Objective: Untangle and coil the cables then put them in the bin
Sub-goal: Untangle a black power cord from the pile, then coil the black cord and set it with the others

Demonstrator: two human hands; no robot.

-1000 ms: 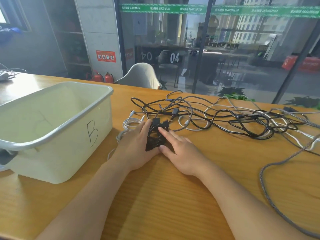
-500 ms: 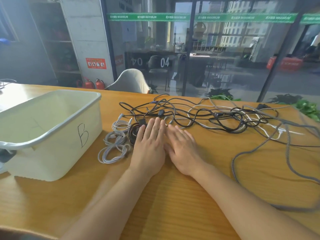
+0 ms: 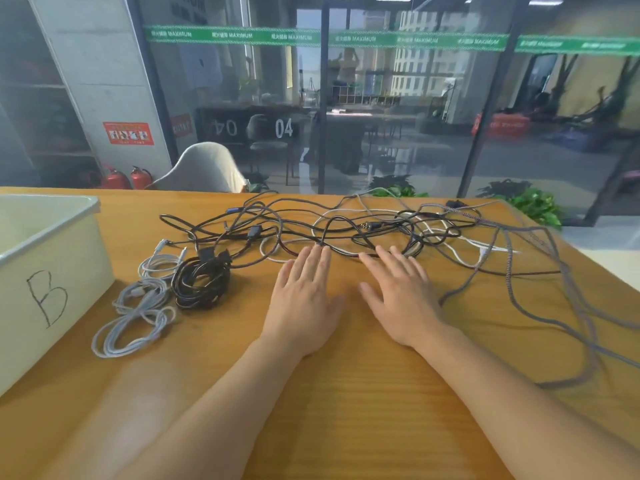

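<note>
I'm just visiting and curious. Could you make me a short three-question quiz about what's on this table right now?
1. True or false: the black coil is inside the bin.
2. Which letter is written on the bin?
3. What lies between the bin and the black coil? a) scissors b) grey coil c) a phone

Key
1. False: it lies on the table, beside the bin.
2. B.
3. b. Both the left hand and right hand are flat and open at the edge of the tangle.

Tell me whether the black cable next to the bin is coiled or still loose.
Coiled: the black cable lies in a tight bundle on the table, beside the bin, not in it.
</note>
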